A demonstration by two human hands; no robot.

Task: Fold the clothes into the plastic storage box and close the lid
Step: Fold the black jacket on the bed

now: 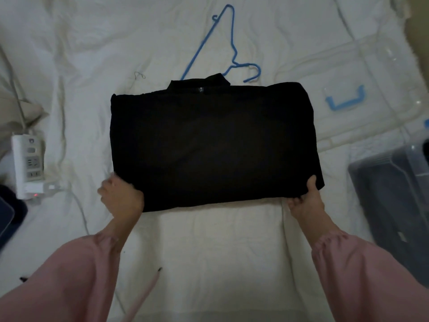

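Head: left hand (pixel 120 197), right hand (pixel 305 202) grip black garment (pixel 213 145); hanger (pixel 197 54) beyond, box (pixel 390 182) right.

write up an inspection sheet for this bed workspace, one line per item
surface: white bedsheet, creased.
job's things: black garment folded into a rectangle, collar at the far edge; storage box at right, open, dark contents inside; clear lid with a blue handle lying flat beyond the box.
clutter: blue hanger beyond the garment; dark blue item at the left edge, unclear.
grips: left grip holds the garment's near left corner, blurred; right grip pinches the near right corner, thumb on top.
cables: power strip at left, white cable trailing toward the person.
surroundings: nothing seen.
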